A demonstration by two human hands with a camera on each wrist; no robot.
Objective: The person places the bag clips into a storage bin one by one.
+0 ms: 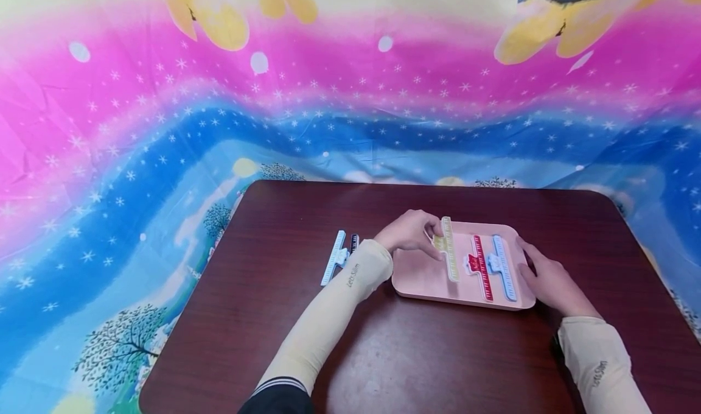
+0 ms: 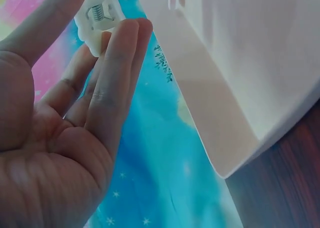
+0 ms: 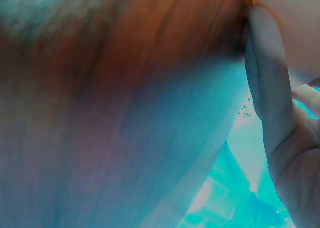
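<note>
A pink tray (image 1: 421, 280) lies in the middle of a dark brown table (image 1: 306, 341). On it lie a long yellow clip (image 1: 450, 259), a red clip (image 1: 482, 266) and a light blue clip (image 1: 502, 266), side by side. My left hand (image 1: 432, 236) pinches the yellow clip by its spring handle; in the left wrist view the thumb and fingers (image 2: 122, 42) close on that pale handle (image 2: 97, 15) beside the tray's rim (image 2: 235, 118). My right hand (image 1: 527, 263) rests with straight fingers against the tray's right edge. The right wrist view is blurred, showing one finger (image 3: 265, 72).
Two more clips lie on the table left of the tray, a light blue one (image 1: 334, 259) and a dark one (image 1: 353, 242). A bright printed cloth (image 1: 164, 128) covers the floor around the table. Bare tabletop stretches toward the front edge.
</note>
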